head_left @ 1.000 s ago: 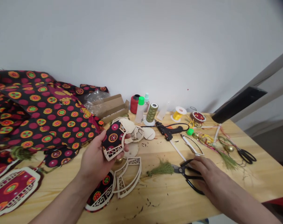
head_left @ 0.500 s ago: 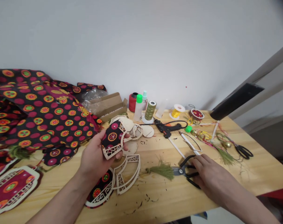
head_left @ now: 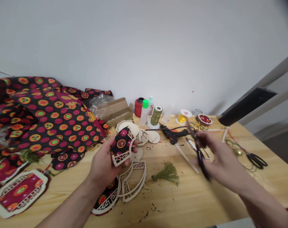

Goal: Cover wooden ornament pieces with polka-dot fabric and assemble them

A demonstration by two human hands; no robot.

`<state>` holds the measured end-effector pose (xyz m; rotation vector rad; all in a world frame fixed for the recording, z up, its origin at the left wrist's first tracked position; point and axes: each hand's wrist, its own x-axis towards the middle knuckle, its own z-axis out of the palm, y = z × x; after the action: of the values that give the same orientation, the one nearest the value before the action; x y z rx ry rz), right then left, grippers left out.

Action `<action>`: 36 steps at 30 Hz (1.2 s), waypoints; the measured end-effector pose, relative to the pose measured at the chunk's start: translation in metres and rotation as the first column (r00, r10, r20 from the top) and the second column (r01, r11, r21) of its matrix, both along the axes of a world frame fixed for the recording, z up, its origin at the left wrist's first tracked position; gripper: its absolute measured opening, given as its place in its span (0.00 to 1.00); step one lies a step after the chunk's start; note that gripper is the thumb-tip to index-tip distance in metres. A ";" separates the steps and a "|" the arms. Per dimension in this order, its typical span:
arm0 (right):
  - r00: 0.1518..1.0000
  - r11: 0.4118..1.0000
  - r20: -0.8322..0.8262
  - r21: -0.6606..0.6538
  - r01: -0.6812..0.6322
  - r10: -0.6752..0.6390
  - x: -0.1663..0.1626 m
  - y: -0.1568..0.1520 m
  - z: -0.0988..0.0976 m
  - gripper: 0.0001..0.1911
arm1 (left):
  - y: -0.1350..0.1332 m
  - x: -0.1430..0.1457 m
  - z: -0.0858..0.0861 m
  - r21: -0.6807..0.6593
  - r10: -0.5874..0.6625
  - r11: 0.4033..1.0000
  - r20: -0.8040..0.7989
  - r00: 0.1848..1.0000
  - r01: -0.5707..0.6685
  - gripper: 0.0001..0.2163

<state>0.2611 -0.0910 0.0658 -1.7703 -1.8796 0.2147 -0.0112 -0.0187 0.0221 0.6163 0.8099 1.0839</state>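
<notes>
My left hand point(head_left: 105, 161) is closed round a fan-shaped wooden frame backed with patterned fabric point(head_left: 122, 144), tilted above the table. In my right hand point(head_left: 222, 160) is a pair of black-handled scissors point(head_left: 200, 158), lifted off the table with the blades pointing up and away; motion blurs them. Below my left hand lie loose fan-shaped wooden frames point(head_left: 142, 182) and a round-edged fabric piece with a lattice border point(head_left: 108, 196). A green tassel point(head_left: 167, 174) rests between my hands.
Patterned fabric point(head_left: 63, 117) is heaped at the left, near a finished panel point(head_left: 21, 193). A glue gun point(head_left: 173, 134), green thread spool point(head_left: 156, 116), yellow cord spool point(head_left: 183, 117) and glue bottle point(head_left: 144, 114) stand or lie at the back. Other scissors point(head_left: 256, 161) lie right.
My right hand has picked the scissors up from beside the tassel and turned them upward. My left hand still holds the fabric-backed frame. The view has shifted slightly.
</notes>
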 end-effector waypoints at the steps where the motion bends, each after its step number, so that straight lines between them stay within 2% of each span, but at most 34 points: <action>1: 0.997 0.996 -0.055 -0.067 -0.061 0.057 -0.013 0.005 0.000 0.24 | 0.000 0.000 -0.001 -0.008 -0.005 1.000 0.006 1.000 0.005 0.13; 2: 0.988 0.986 -0.115 -0.116 -0.120 0.107 -0.027 0.010 -0.001 0.27 | 0.000 0.000 -0.002 -0.017 -0.012 1.000 0.015 1.000 0.013 0.14; 4: 0.955 0.956 -0.244 -0.196 -0.218 0.168 -0.052 0.022 -0.007 0.20 | 0.001 -0.001 -0.006 -0.026 -0.031 0.999 0.033 0.999 0.032 0.16; 6: 0.920 0.940 -0.343 -0.206 -0.271 0.190 -0.071 0.034 -0.018 0.12 | 0.002 -0.002 -0.009 -0.028 -0.042 0.999 0.044 0.998 0.044 0.18; 8: 0.897 0.935 -0.392 -0.197 -0.296 0.202 -0.082 0.043 -0.030 0.10 | 0.002 -0.002 -0.010 -0.039 -0.047 0.998 0.058 0.997 0.049 0.17; 10: 0.936 0.963 -0.301 -0.135 -0.233 0.184 -0.085 0.047 -0.040 0.10 | 0.002 -0.002 -0.008 -0.053 -0.049 0.997 0.081 0.996 0.054 0.15; 14: 0.995 0.995 -0.004 0.016 -0.103 0.104 -0.082 0.044 -0.050 0.14 | 0.000 0.001 -0.004 -0.077 -0.063 0.994 0.114 0.992 0.072 0.14; 19: 0.971 0.994 0.215 0.009 -0.110 0.106 -0.085 0.038 -0.055 0.16 | -0.002 0.002 -0.004 -0.117 -0.085 0.988 0.166 0.982 0.105 0.15; 25: 0.961 0.994 0.261 -0.082 -0.076 0.095 -0.089 0.033 -0.056 0.13 | -0.006 0.003 -0.004 -0.168 -0.018 0.985 0.151 0.988 0.043 0.14; 31: 0.952 0.985 0.283 -0.158 -0.073 0.116 -0.089 0.031 -0.053 0.17 | -0.007 0.004 -0.007 -0.095 0.025 0.995 0.171 0.985 -0.009 0.17; 36: 0.956 0.982 0.269 -0.175 -0.073 0.119 -0.089 0.031 -0.051 0.17 | -0.006 0.004 -0.010 -0.051 0.040 0.998 0.066 0.997 -0.037 0.15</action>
<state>0.1717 -0.0602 0.0150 -1.9001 -2.2071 0.1657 -0.0070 -0.0247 0.0122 0.5219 0.7905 1.1108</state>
